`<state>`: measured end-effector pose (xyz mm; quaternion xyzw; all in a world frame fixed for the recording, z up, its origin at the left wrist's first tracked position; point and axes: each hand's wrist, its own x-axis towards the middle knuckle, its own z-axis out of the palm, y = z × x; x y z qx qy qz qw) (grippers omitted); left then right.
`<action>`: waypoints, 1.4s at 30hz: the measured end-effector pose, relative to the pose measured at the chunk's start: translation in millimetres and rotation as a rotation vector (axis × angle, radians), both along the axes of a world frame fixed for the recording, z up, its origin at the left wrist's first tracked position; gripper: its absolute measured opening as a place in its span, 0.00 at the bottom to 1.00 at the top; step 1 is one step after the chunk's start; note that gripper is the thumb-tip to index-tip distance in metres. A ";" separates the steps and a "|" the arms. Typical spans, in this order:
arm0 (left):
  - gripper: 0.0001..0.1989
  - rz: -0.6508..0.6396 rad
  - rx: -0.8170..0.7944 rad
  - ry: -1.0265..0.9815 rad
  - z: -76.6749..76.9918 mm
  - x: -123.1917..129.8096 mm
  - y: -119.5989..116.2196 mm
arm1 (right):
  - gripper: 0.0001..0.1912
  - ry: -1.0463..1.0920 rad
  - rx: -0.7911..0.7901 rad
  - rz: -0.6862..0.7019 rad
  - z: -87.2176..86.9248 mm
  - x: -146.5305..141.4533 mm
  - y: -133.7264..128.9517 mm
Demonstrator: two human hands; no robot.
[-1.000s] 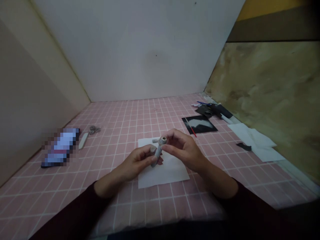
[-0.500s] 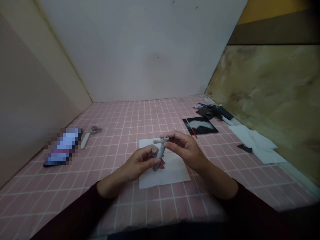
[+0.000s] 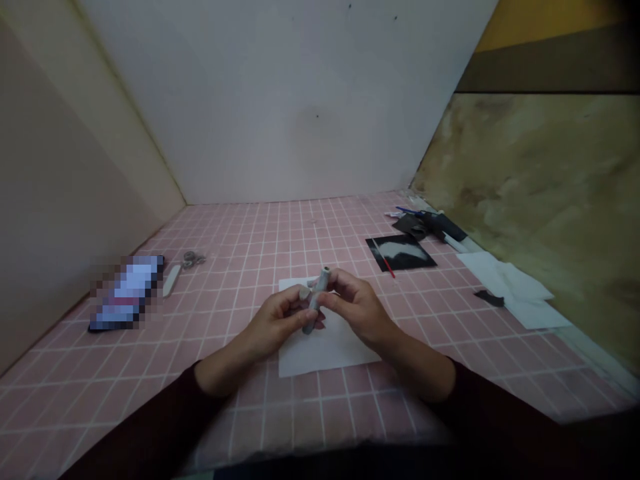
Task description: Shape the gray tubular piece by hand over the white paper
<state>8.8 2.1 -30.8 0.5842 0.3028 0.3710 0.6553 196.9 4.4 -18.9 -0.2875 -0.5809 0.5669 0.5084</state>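
Note:
A thin grey tube [image 3: 321, 281] with a hollow upper end is held tilted over a white sheet of paper [image 3: 320, 353]. My left hand [image 3: 274, 321] pinches its lower part between thumb and fingers. Something small and pale, which I cannot make out, shows at a left fingertip. Higher up, my right hand [image 3: 357, 305] is closed round the tube, thumb in front and fingers behind. Part of a short side piece shows behind the tube near the right fingers. Both hands hide much of the tube's middle.
On the pink checked cloth [image 3: 230, 267] at left lie a phone [image 3: 127, 293], a white flat stick [image 3: 171, 281] and scissors [image 3: 193, 259]. To the right are a black sheet [image 3: 405, 252] bearing a red-handled brush [image 3: 385, 260], dark scraps [image 3: 413, 225] and white papers [image 3: 515, 287]. Walls close three sides.
The right hand has shifted left and down along the tube, closer to the left hand. The tube has moved slightly left, and its side piece is now mostly hidden.

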 end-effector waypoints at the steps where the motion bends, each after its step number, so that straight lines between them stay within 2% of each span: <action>1: 0.11 -0.002 -0.010 0.009 0.1 -0.1 -0.1 | 0.12 0.000 0.017 -0.048 0.4 0.3 0.3; 4: 0.12 -0.015 -0.029 0.017 0.5 0.2 -0.6 | 0.09 0.031 0.061 -0.171 1.8 2.1 0.9; 9: 0.11 0.017 -0.019 -0.012 2.2 0.2 -0.2 | 0.10 0.014 0.011 -0.002 2.3 1.4 0.2; 13: 0.12 0.000 -0.038 -0.001 3.0 0.1 -0.5 | 0.09 0.026 0.057 -0.153 2.8 2.7 1.0; 18: 0.12 0.026 -0.018 -0.019 3.4 0.2 -0.4 | 0.11 -0.004 -0.010 -0.009 3.4 2.5 0.3; 22: 0.12 0.019 -0.023 0.003 4.4 0.7 -1.1 | 0.09 0.025 0.029 -0.158 3.1 2.7 -0.3; 26: 0.11 0.038 -0.001 -0.025 6.0 0.6 -1.7 | 0.09 -0.017 -0.004 -0.011 0.8 1.2 -0.7; 27: 0.11 0.037 -0.001 -0.027 6.3 0.5 -1.8 | 0.09 -0.022 0.004 -0.014 1.0 1.6 -0.1; 30: 0.11 0.026 -0.026 -0.001 5.5 0.5 -1.9 | 0.08 0.037 0.053 -0.175 3.3 5.2 2.9; 32: 0.12 0.028 -0.036 0.010 4.0 0.4 -1.8 | 0.07 0.076 0.045 -0.225 3.9 7.9 4.7; 37: 0.11 0.049 -0.031 0.004 1.4 -1.3 0.3 | 0.08 0.062 -0.021 -0.198 -0.4 9.9 7.4; 42: 0.10 0.020 -0.052 0.012 1.1 -2.3 0.8 | 0.07 0.070 -0.017 -0.191 -1.2 12.0 10.8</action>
